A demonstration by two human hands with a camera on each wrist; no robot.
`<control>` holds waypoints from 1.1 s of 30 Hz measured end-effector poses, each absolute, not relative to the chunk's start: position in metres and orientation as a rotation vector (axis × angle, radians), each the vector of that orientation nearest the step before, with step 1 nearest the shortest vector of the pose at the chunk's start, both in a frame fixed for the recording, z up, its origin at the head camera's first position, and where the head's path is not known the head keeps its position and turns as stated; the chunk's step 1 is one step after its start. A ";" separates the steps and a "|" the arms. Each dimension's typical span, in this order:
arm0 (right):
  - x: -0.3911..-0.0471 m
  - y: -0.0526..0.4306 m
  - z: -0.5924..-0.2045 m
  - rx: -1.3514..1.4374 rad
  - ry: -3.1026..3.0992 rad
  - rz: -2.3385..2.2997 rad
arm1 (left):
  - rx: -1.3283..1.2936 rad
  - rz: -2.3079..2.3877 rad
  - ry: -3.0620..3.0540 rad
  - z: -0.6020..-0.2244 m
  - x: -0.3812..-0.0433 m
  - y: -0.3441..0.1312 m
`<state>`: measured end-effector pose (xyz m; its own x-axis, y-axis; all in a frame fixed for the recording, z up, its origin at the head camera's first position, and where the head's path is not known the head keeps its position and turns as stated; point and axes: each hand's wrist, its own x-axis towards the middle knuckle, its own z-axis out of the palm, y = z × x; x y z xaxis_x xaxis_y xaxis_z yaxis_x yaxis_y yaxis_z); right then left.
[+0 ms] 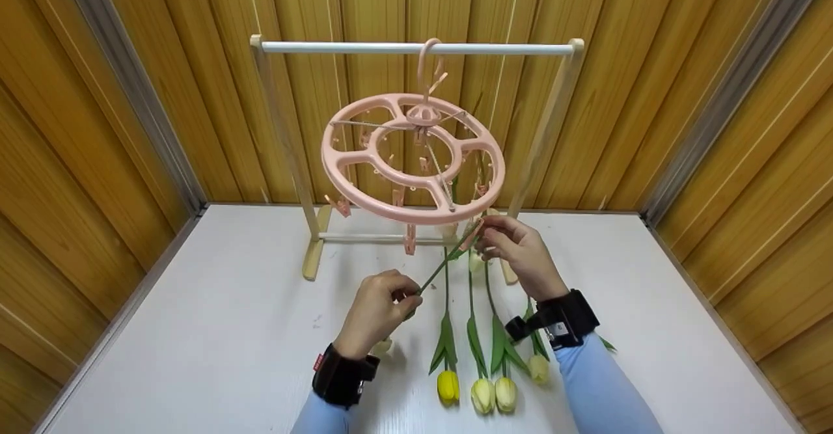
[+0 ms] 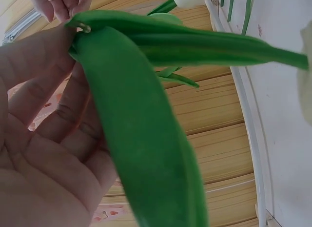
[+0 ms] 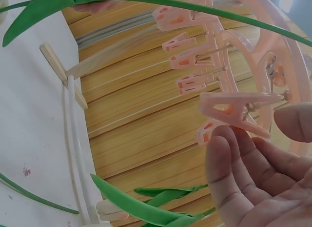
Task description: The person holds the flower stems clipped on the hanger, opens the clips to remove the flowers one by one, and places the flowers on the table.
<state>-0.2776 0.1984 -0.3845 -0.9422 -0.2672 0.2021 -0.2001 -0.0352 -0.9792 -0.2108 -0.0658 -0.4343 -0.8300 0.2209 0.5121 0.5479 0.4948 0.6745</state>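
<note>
My left hand pinches the green stem of a tulip near its leaves; a pale bloom shows below that hand. The bare stem slants up to the rim of the pink round clip hanger. At the rim's front right, my right hand holds a pink clothes peg. Its fingers curl under the peg's lower arm, with the thumb near the handle ends. The stem's end overlaps this peg in the head view.
The hanger hooks onto the white bar of a wooden stand. Several pegs dangle from it, and another pale tulip hangs by the right side. A yellow tulip and several pale tulips lie on the white table.
</note>
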 end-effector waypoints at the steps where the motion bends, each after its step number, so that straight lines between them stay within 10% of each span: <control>1: -0.278 0.199 -0.385 -0.514 2.148 -2.170 | -0.642 -1.264 -2.394 -0.435 -0.211 -0.066; 33: -0.241 0.207 -0.395 -0.512 2.145 -2.341 | -0.477 -1.217 -2.496 -0.447 -0.220 -0.071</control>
